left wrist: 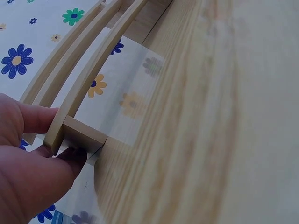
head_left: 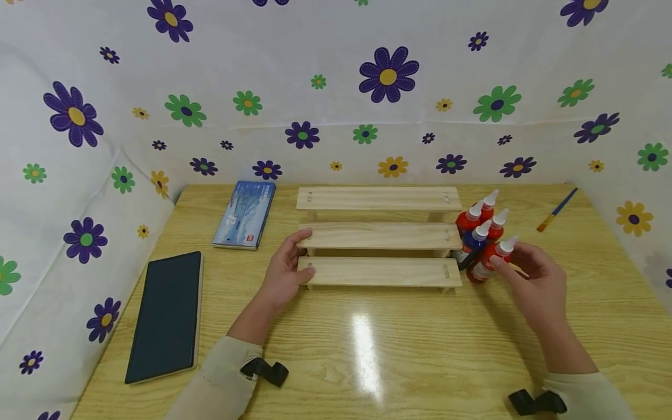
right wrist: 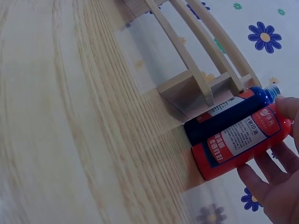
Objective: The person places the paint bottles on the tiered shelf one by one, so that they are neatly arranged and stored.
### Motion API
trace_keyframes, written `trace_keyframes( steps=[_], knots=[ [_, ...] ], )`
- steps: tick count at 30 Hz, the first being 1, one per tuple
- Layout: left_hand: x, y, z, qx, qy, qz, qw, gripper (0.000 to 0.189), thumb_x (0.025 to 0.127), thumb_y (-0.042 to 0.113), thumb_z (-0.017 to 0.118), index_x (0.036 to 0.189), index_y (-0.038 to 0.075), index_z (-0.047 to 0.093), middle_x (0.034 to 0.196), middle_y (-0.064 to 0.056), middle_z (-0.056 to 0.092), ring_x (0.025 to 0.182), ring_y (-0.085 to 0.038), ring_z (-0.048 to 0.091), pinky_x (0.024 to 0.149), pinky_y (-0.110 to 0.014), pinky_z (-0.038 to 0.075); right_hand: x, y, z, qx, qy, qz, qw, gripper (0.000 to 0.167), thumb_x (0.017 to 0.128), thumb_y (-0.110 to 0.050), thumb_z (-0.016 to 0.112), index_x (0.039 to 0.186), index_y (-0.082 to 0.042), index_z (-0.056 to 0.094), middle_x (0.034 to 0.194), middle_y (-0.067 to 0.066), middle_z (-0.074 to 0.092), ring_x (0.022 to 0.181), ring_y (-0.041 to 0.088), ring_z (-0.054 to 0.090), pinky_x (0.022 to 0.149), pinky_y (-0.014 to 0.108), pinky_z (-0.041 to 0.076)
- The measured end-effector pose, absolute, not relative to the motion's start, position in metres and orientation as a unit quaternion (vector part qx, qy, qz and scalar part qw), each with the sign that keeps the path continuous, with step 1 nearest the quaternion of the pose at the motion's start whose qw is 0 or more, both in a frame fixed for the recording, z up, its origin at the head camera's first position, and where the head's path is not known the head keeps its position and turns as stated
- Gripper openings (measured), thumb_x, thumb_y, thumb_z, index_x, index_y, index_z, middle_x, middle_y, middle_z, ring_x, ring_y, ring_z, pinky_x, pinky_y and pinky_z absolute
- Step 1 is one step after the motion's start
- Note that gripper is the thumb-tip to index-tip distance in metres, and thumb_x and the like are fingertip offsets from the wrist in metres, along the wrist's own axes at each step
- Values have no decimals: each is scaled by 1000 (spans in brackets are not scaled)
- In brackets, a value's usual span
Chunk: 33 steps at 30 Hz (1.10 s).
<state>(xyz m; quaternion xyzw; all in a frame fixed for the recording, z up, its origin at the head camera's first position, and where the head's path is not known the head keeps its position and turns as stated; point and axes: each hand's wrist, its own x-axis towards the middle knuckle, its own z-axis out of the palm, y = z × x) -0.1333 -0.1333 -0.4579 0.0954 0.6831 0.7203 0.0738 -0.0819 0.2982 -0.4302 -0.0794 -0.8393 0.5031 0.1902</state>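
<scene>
A three-tier pale wooden step rack (head_left: 379, 237) stands on the table. My left hand (head_left: 283, 271) grips its left end, the thumb on the lowest tier and fingers at the middle one; the left wrist view shows the thumb (left wrist: 35, 179) against the lowest board's end. At the rack's right end my right hand (head_left: 541, 286) pinches a red squeeze bottle (head_left: 485, 262) with a white nozzle, thumb near its shoulder. In the right wrist view this bottle (right wrist: 243, 140) stands upright beside a blue bottle (right wrist: 224, 116). More red bottles (head_left: 469, 218) cluster behind; a dark object (head_left: 472, 255) between them is unclear.
A dark-covered notebook (head_left: 165, 318) lies at the left of the table (head_left: 420, 350). Behind it is a blue box (head_left: 244, 214). A blue-handled paintbrush (head_left: 557, 210) lies at the back right. A flower-patterned cloth (head_left: 325, 58) hangs around the table.
</scene>
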Motion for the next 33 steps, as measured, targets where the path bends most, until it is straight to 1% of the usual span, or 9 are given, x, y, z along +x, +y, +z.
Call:
trace_keyframes(
  steps=[6,11,17,20,24,28,33],
  knots=[
    [-134,-134,-459,102,679,723,74,70,88,-23,56,149,8,41,152,-9,37,119,-30,41,99,-40,36,-82,297,-429,-73,-834,508,202,33,93,-7,71,125,-1,66,111,-9,65,102,2,59,81,12,47],
    [-133,-134,-457,100,680,722,73,71,88,-23,57,149,9,41,152,-9,38,119,-30,41,97,-36,38,-82,299,-429,-73,-832,512,201,32,94,-5,70,125,0,65,110,-9,64,103,3,59,83,12,46],
    [-134,-133,-458,95,678,726,72,71,87,-24,57,149,7,42,150,-12,40,117,-30,42,95,-34,38,-81,305,-429,-56,-829,522,191,33,94,-1,68,126,2,63,112,-7,63,104,6,59,84,12,46],
    [-134,-132,-458,92,677,727,74,71,86,-25,57,148,8,43,147,-14,43,116,-30,43,93,-33,40,-78,308,-428,-49,-827,527,190,33,93,1,67,126,3,62,113,-7,63,105,7,59,84,11,46],
    [-133,-131,-457,88,677,726,77,70,87,-24,56,147,9,44,143,-16,46,117,-31,45,88,-31,44,-74,310,-425,-53,-795,572,192,33,91,6,68,124,5,63,110,-4,64,103,9,60,83,12,46],
    [-134,-131,-458,85,679,725,77,70,87,-24,57,147,10,45,144,-15,46,118,-30,45,89,-31,44,-70,310,-419,-53,-754,625,196,31,89,10,67,120,6,65,107,-1,66,101,11,62,80,13,49],
    [-134,-132,-457,79,680,725,76,71,86,-24,57,147,11,45,144,-13,46,118,-29,45,89,-31,44,-66,309,-409,-41,-722,665,187,30,89,12,66,119,5,66,108,1,65,99,11,63,75,16,52]
  ],
)
